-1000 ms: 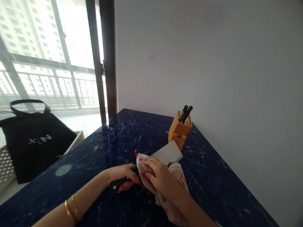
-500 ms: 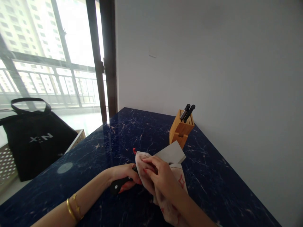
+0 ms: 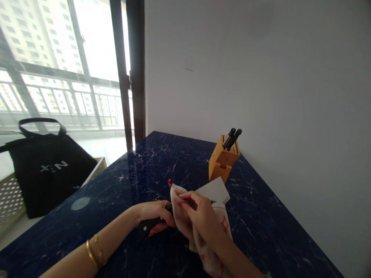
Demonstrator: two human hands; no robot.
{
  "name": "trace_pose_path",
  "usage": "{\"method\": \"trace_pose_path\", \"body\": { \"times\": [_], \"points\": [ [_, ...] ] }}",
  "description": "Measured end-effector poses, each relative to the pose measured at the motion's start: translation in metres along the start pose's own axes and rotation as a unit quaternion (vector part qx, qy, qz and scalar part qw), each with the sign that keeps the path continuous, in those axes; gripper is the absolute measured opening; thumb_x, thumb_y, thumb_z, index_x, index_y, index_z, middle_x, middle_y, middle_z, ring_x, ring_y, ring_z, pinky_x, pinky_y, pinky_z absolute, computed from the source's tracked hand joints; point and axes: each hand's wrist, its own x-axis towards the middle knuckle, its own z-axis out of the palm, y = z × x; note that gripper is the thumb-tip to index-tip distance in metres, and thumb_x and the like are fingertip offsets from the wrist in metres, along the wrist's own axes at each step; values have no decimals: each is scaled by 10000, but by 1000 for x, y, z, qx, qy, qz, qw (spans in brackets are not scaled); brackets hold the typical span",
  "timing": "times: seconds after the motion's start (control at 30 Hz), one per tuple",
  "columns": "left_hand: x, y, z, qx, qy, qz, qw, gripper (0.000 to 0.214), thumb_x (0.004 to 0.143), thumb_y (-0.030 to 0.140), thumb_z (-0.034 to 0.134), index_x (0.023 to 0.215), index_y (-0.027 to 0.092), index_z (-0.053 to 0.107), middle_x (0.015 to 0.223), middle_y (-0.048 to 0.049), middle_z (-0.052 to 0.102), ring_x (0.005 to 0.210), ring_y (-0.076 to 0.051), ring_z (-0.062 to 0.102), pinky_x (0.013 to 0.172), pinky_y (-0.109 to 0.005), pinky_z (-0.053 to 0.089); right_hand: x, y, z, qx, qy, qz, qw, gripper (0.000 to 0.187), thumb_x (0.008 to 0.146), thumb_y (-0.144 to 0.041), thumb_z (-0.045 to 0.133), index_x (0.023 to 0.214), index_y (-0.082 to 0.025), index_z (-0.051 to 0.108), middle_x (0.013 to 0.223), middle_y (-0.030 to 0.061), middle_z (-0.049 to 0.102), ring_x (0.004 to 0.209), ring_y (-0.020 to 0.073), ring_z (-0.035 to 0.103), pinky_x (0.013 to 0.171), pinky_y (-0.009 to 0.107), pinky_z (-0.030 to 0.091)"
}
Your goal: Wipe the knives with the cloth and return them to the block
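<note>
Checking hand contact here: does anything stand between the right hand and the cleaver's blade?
Yes: a patterned cloth is folded around the cleaver blade, lying between it and the right hand; the blade's far end shows uncovered.

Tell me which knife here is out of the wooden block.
The black-handled cleaver, held in the left hand; the other two knives stand in the block.

Two gold bangles (image 3: 92,251) circle the bare left forearm (image 3: 116,227), fingernails (image 3: 180,204) painted red.
</note>
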Motion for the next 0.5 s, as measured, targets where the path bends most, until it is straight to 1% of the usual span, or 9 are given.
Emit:
{"method": "trace_pose_path", "body": {
  "times": [0.1, 0.23, 0.3, 0.43, 0.5],
  "points": [
    [-2, 2, 1, -7, -4, 4, 1000, 115, 639, 189, 547, 544, 126, 561, 297, 27, 473, 200, -112, 376, 190, -180, 313, -2, 0, -4, -39, -4, 6, 999, 103, 755, -168, 529, 793, -188, 622, 816, 13, 655, 782, 154, 606, 730, 250, 455],
    [-2, 3, 1, -11, -4, 11, 1000, 132, 644, 196, 549, 523, 150, 522, 303, 39, 469, 200, -101, 360, 199, -177, 310, -3, -3, -11, -109, -41, 22, 993, 71, 738, -162, 540, 709, -186, 600, 717, 10, 639, 694, 155, 594, 653, 248, 447],
    [-1, 2, 1, -10, -4, 11, 1000, 151, 642, 194, 555, 504, 152, 512, 301, 37, 469, 200, -103, 364, 198, -180, 310, -2, -3, -11, -106, -43, 15, 993, 69, 743, -161, 534, 719, -186, 593, 722, 7, 634, 699, 152, 590, 652, 244, 440],
    [0, -1, -1, -5, -2, 8, 1000, 152, 647, 192, 563, 509, 131, 550, 303, 26, 479, 201, -106, 372, 200, -183, 319, 2, -4, -3, -59, -4, -2, 998, 74, 775, -174, 501, 764, -188, 573, 742, -6, 623, 715, 132, 586, 657, 219, 430],
    [0, -1, -1, -6, 0, 8, 1000, 159, 648, 192, 564, 502, 132, 546, 303, 24, 478, 203, -107, 376, 200, -182, 316, 2, -5, -3, -72, -4, 0, 997, 77, 778, -181, 498, 760, -188, 573, 734, -7, 623, 707, 131, 584, 651, 218, 424]
  ]
}}
